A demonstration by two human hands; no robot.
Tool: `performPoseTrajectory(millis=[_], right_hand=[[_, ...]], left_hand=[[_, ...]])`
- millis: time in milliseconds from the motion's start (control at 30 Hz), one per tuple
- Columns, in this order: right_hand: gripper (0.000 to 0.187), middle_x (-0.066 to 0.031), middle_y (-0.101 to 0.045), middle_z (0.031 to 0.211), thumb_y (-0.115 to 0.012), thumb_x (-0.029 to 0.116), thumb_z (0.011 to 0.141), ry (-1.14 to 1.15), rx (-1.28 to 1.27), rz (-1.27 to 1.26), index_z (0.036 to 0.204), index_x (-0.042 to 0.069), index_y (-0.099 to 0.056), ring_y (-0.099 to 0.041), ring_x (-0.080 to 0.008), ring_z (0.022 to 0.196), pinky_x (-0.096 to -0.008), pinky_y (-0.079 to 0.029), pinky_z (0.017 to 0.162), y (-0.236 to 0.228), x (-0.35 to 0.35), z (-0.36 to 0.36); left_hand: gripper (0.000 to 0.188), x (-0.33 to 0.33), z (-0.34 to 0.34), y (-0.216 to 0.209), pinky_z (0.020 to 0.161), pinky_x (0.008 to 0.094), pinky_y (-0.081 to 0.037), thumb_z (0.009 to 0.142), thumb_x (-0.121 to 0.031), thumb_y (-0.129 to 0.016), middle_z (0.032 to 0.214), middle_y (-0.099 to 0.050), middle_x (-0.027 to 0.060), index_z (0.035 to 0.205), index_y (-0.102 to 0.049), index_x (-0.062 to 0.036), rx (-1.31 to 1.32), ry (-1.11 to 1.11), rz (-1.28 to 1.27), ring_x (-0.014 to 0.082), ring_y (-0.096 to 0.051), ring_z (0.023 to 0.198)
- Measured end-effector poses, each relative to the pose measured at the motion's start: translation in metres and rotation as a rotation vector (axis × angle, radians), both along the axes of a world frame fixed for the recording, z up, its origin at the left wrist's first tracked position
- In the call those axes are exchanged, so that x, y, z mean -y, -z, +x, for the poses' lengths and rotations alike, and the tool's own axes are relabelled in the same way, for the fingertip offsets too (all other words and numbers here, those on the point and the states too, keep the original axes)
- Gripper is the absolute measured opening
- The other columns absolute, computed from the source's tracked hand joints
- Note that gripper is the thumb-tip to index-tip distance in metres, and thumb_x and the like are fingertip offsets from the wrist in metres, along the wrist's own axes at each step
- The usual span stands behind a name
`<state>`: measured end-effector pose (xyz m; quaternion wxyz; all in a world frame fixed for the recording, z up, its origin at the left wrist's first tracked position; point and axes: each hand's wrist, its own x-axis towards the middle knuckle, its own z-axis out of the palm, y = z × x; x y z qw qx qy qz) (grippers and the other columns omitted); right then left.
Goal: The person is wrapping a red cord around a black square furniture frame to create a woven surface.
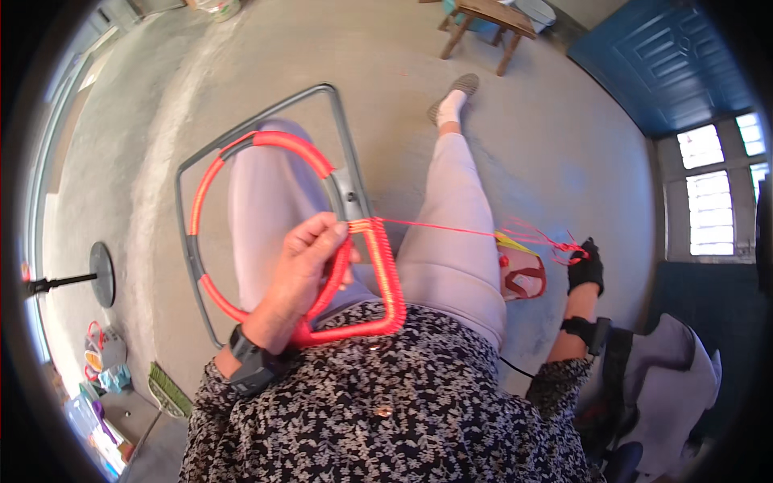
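A grey metal frame [348, 145] with a ring inside a rounded rectangle rests over my lap, tilted across my left thigh. Bright red cord wraps parts of the ring and the whole near corner [392, 282]. My left hand [304, 262] is closed on the wrapped bar, its thumb where the cord leaves the frame. From there a taut red cord [443, 228] runs right across my other thigh. My right hand [586, 267], in a black glove and held out to the side, grips that cord; loose tangled strands hang around its fingers.
Beside my right thigh sits a red, white and yellow bag [523, 276]. A wooden stool [493, 16] stands ahead, near a blue door [668, 68]. On the left are a dark disc on a rod [102, 274], a green broom [167, 390] and assorted containers [109, 350].
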<state>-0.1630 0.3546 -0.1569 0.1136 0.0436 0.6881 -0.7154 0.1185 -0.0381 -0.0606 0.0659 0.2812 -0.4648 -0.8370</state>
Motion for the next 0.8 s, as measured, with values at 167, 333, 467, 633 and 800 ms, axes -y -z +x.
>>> performPoseTrajectory(millis=[167,333,467,633,800], right_hand=[[0.023,-0.0053,-0.063,0.095,-0.054,0.01,0.089,-0.203,0.012,-0.124,0.109,0.001,-0.061,-0.058,-0.0118,0.085,-0.0275,-0.047,0.076,-0.037,0.036,0.02],[0.022,-0.0047,-0.063,0.095,-0.055,0.01,0.088,-0.668,-0.016,0.129,0.107,0.001,-0.062,-0.058,-0.0112,0.085,-0.0274,-0.047,0.076,-0.06,0.115,0.055],[0.016,-0.0103,-0.067,0.095,-0.063,0.011,0.082,-0.945,-0.586,0.665,0.096,0.006,-0.069,-0.065,-0.0201,0.087,-0.0312,-0.05,0.077,-0.071,0.162,0.088],[0.019,-0.0066,-0.067,0.088,-0.065,0.009,0.081,-1.262,-0.29,0.394,0.099,0.004,-0.067,-0.063,-0.0137,0.081,-0.0273,-0.05,0.075,-0.064,0.21,0.13],[0.028,-0.0049,-0.066,0.088,-0.066,0.017,0.084,-0.916,0.133,-0.071,0.108,0.003,-0.063,-0.061,-0.011,0.08,-0.027,-0.049,0.073,-0.055,0.257,0.139]], left_hand=[[0.023,-0.008,-0.009,-0.007,0.048,0.0221,-0.049,0.096,-0.03,-0.05,0.074,-0.064,0.0075,0.09,-0.056,-0.0085,0.012,0.024,0.021,0.0116,-0.059,0.052],[0.024,-0.007,-0.008,-0.005,0.053,0.0221,-0.05,0.096,-0.031,-0.05,0.076,-0.064,0.0068,0.089,-0.056,-0.0082,0.065,0.092,0.054,0.0114,-0.061,0.058],[0.022,-0.006,-0.007,0.008,0.058,0.0214,-0.05,0.096,-0.029,-0.05,0.079,-0.064,0.0058,0.091,-0.056,-0.008,0.052,0.046,0.08,0.0104,-0.061,0.064],[0.017,-0.008,-0.011,0.012,0.065,0.0242,-0.052,0.096,-0.02,-0.049,0.088,-0.063,0.0043,0.098,-0.057,-0.0045,0.085,-0.034,0.014,0.0103,-0.061,0.073],[0.014,-0.009,-0.014,0.014,0.064,0.0238,-0.051,0.094,-0.01,-0.045,0.086,-0.062,0.0034,0.102,-0.056,-0.0047,0.08,0.009,0.122,0.0103,-0.06,0.072]])
